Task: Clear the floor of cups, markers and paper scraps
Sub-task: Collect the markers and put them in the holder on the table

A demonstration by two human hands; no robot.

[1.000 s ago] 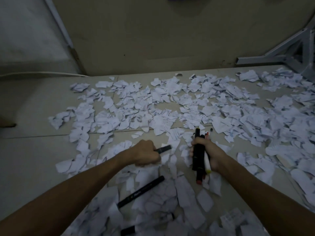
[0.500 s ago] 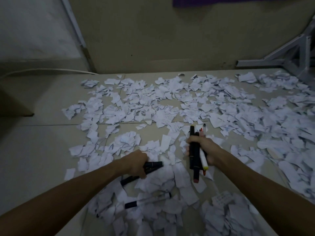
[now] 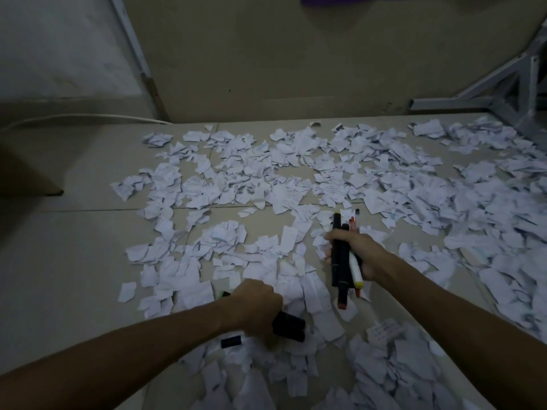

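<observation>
The right hand [image 3: 362,255] grips a bundle of markers [image 3: 343,261] upright above the floor [image 3: 74,261]. The left hand [image 3: 257,309], low among paper scraps [image 3: 296,179], holds black markers [image 3: 288,326]. Another black marker [image 3: 231,341] lies just beside it.

This looks like a plain, dim room inside a building, maybe a back room or a store room, though it is hard to tell just which kind. The floor [image 3: 74,261] is made of big pale tiles, and it is covered in torn paper scraps [image 3: 296,179] with writing on them. A bare tan wall [image 3: 281,54] stands at the back, a white cable [image 3: 88,117] runs along the bottom of the wall on the left, and a grey metal frame [image 3: 503,90] sits in the far right corner.
</observation>
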